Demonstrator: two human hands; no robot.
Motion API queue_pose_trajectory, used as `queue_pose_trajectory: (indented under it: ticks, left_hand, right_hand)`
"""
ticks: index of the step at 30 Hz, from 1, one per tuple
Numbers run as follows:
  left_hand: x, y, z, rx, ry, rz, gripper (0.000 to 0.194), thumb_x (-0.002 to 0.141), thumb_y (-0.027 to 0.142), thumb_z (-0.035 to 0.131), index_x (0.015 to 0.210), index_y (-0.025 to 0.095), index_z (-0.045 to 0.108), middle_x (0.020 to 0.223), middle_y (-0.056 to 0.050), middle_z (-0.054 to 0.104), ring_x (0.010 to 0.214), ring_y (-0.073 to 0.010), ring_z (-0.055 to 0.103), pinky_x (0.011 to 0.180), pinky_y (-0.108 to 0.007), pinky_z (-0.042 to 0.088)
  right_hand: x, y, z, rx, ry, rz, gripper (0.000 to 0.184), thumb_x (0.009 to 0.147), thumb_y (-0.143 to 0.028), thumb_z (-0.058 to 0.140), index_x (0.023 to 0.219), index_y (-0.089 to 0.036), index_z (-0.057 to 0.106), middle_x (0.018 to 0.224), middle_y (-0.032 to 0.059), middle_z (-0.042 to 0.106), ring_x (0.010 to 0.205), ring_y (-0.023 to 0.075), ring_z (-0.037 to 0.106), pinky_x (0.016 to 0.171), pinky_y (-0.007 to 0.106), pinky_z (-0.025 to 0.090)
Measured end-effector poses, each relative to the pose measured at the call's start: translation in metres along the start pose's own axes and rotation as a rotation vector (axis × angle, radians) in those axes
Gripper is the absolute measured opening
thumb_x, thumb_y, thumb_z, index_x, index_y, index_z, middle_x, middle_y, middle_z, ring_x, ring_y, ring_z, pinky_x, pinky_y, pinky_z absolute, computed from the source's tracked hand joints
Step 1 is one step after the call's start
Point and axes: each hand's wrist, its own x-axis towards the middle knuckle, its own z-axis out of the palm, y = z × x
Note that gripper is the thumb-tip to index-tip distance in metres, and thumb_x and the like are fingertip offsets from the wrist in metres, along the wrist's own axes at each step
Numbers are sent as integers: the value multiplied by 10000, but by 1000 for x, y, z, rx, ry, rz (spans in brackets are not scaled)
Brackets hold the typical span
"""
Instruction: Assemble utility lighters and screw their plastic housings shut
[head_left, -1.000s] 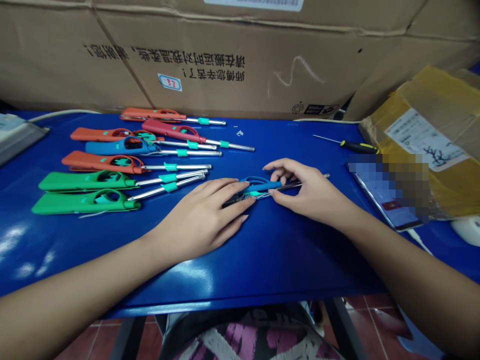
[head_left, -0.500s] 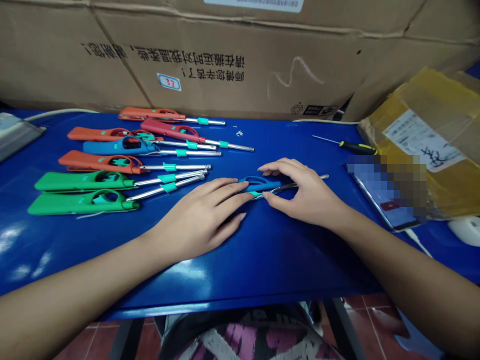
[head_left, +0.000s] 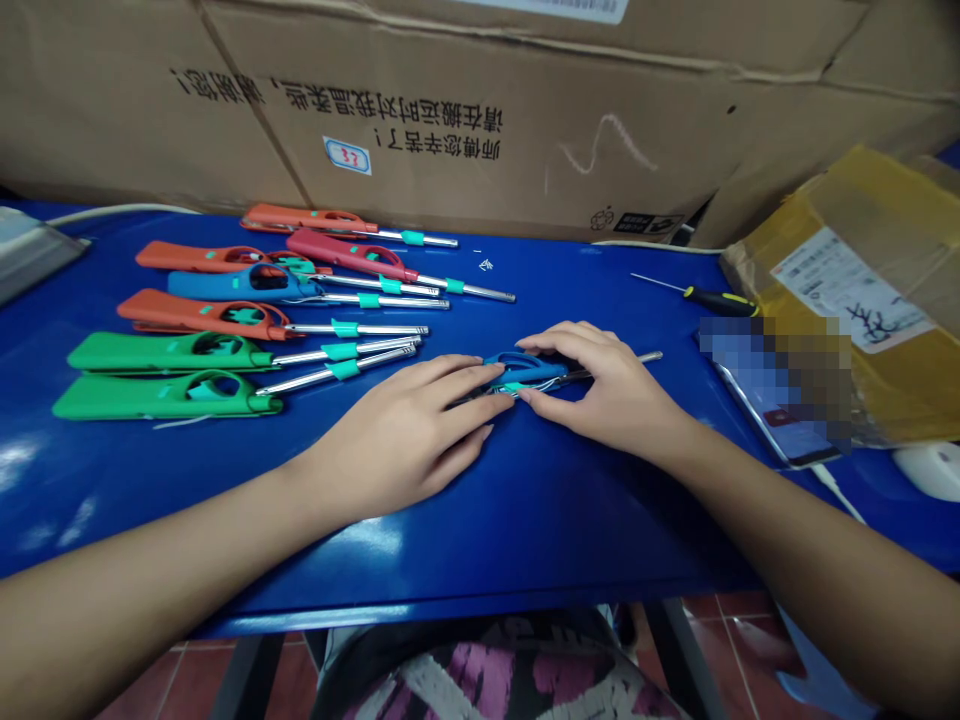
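Observation:
A blue long-neck lighter lies on the table between my hands, its metal rod pointing right. Part of its teal trigger and a thin pale wire show along the near side. Over the handle end lies my left hand, palm down, its fingers pressing the lighter and hiding most of that end. Curled around the neck end is my right hand, with thumb on the near side and fingers on the far side. The rod's tip emerges beyond the right hand's knuckles.
Left of my hands lie several lighters, including a green one, an orange one and a red one. Tiny screws sit behind. At right are a screwdriver, a phone and a taped carton. A large cardboard box stands behind.
The camera view has shifted slightly. Both hands stay on the blue lighter in nearly the same pose, and a little more of its blue shell and wire shows between them.

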Motion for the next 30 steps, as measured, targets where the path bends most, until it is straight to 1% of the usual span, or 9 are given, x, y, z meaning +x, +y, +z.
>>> queue_pose_trajectory:
  ticks: [5,7,9,10,12,14,18,30]
  left_hand:
    - [0,0,0,28,-25,-1,392,1007,236,532,1383,181,628,1452,-122,605,1316,-306,570,1123,-499,504]
    - [0,1,-1,39,-42,-3,395,1011,238,523,1389,182,624,1462,-122,595,1326,-310,560,1126,-500,500]
    - [0,2,-2,51,-57,-3,400,1015,243,516,1396,180,617,1466,-122,590,1332,-316,553,1122,-505,502]
    - [1,2,-2,56,-62,-2,402,1017,246,512,1400,178,613,1468,-123,588,1334,-320,550,1119,-508,504]
    - [1,2,-2,66,-66,0,404,1021,252,506,1405,175,606,1472,-123,584,1339,-323,546,1114,-513,508]
    - [0,2,-2,69,-66,1,406,1023,251,505,1409,172,600,1474,-125,581,1344,-323,543,1113,-514,509]
    - [0,1,-1,67,-60,3,402,1020,247,513,1406,173,599,1472,-127,583,1347,-316,541,1122,-515,503]
    - [0,1,-1,65,-55,4,400,1010,239,528,1398,177,605,1472,-133,584,1349,-313,550,1133,-505,495]
  right_hand:
    - [-1,3,-5,61,21,-5,309,857,-208,683,1162,-253,662,1191,63,718,1109,260,655,969,447,460]
    - [-2,4,-8,24,68,-46,243,853,-185,683,1088,-244,675,1118,64,706,1042,247,651,928,434,457]
    - [-3,4,-12,-59,99,-145,107,871,-187,680,967,-234,690,993,54,685,940,225,628,870,417,434]
    - [-4,3,-14,-108,91,-216,53,889,-195,673,920,-231,697,942,48,673,898,214,611,839,407,415]
    - [-6,2,-18,-203,35,-348,83,937,-215,643,909,-232,720,909,44,673,863,201,589,794,394,374]
    - [-8,1,-20,-269,-18,-419,131,976,-226,607,956,-234,737,929,47,691,865,196,582,775,386,348]
    - [-9,1,-21,-294,-37,-430,166,1002,-235,579,977,-233,743,941,50,709,879,191,587,778,378,339]
    - [-9,1,-21,-276,-22,-422,158,979,-215,596,936,-235,747,912,40,726,854,191,608,781,392,351]
